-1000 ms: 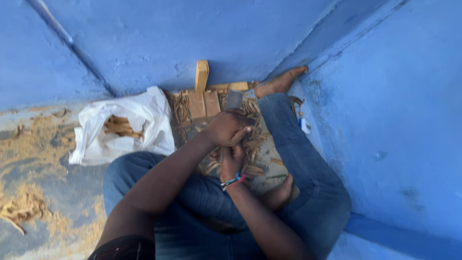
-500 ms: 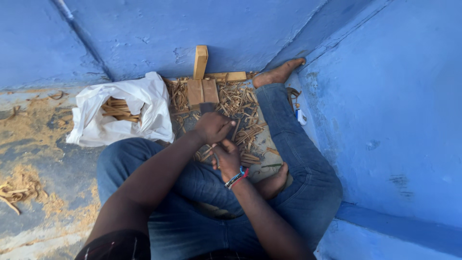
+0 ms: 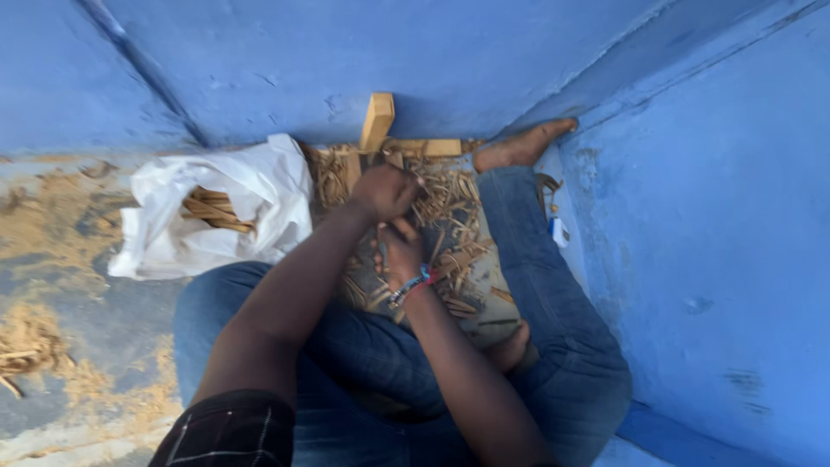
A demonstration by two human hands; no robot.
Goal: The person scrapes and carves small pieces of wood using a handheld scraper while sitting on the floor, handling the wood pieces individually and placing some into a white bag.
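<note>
- Thin pale wood strips (image 3: 450,238), curled and fibrous, litter the lap at centre frame.
- Left hand (image 3: 386,192) is fisted, fingers together; what it clamps I cannot tell.
- Right hand (image 3: 402,251), at 6 o'clock of it, is curled; grip unclear.
- Wooden block (image 3: 378,121) stands at 12 o'clock.
- Crumpled white plastic bag (image 3: 220,216) lies at 9 o'clock.

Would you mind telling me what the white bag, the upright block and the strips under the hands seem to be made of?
The white bag looks like thin plastic: crinkled, slightly glossy folds. The upright block appears to be bare, unfinished wood: pale tan, squared edges. The strips look like wood shavings or split slivers, matt and tan. The left hand and right hand hide what they grip.
</note>
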